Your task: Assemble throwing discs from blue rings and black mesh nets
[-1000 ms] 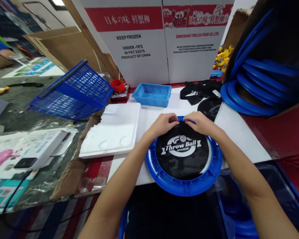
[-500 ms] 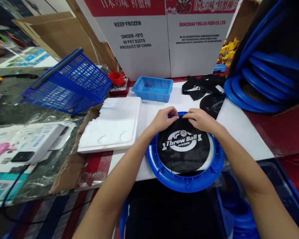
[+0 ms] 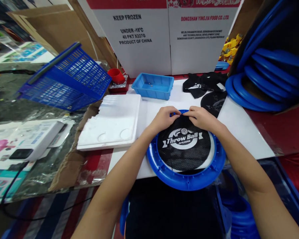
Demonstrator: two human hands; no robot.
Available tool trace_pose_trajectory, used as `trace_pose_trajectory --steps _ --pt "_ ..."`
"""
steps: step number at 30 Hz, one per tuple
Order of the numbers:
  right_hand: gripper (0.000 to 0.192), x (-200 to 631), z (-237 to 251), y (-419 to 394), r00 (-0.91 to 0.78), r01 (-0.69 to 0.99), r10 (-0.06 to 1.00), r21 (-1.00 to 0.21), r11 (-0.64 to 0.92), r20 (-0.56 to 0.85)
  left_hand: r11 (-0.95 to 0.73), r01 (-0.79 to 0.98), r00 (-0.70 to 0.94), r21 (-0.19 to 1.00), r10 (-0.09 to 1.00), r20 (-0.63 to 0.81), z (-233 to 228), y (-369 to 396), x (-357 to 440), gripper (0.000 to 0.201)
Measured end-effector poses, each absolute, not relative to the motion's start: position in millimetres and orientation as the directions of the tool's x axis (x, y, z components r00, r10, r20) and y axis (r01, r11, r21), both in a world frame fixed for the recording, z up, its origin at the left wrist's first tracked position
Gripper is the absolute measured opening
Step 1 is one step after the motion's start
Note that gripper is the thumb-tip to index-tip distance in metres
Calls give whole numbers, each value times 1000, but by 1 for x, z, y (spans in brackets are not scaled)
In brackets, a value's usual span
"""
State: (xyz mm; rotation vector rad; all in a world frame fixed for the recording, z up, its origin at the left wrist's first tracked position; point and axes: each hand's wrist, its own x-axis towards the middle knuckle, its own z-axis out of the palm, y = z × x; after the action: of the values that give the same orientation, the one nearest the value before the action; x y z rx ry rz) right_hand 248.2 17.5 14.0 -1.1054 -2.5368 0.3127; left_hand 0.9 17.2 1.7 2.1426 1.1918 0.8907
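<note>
A blue plastic ring (image 3: 188,183) lies at the near edge of the white table, its inner side ribbed with small pegs. Inside it rests a round black mesh net (image 3: 186,156) printed "Throw Ball". At the ring's far side, my left hand (image 3: 166,117) pinches the net's top edge between thumb and fingers. Close beside it, my right hand (image 3: 198,117) pinches the same edge, fingertips almost touching the left ones. Along the right and lower sides, a white gap shows between net and ring.
Beyond my hands stands a light-blue tray (image 3: 153,87) holding a few tiny pieces. More black nets (image 3: 201,85) lie behind on the right, near stacked blue rings (image 3: 261,86). Left are a white foam lid (image 3: 112,122) and a tilted blue basket (image 3: 69,79). White cartons (image 3: 142,56) rise behind.
Both hands keep pinching the net's far edge, the fingertips having shifted slightly. The whole view has tilted a little; the ring and net stay in place.
</note>
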Motion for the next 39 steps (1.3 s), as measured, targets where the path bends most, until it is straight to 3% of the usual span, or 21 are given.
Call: trace_pose_trajectory --steps 12,21,25,29,32,35,37,39 --pt "45 243 23 12 -613 723 770 -268 637 176 -522 554 413 648 849 330 1 17 2 19" --pt "46 236 22 8 -597 783 793 -126 609 121 -357 654 297 667 932 208 -1 20 11 19" --pt "46 239 22 11 -598 776 795 -173 606 101 -421 670 334 611 906 259 0 18 9 20" --pt "48 246 20 17 -596 756 795 -252 604 114 -532 713 408 458 845 347 18 0 3 24" --pt "49 252 15 23 -587 739 795 -299 603 152 -568 721 537 397 820 200 37 -36 6 23" --pt "46 256 8 29 -583 698 785 -365 617 211 -687 612 764 392 641 -69 45 -86 15 48" --pt "44 257 3 33 -579 661 773 -406 631 258 -680 625 761 384 640 -106 42 -114 20 58" --pt "42 258 -1 38 -571 637 767 -432 639 293 -653 635 743 413 663 -94 37 -132 22 44"
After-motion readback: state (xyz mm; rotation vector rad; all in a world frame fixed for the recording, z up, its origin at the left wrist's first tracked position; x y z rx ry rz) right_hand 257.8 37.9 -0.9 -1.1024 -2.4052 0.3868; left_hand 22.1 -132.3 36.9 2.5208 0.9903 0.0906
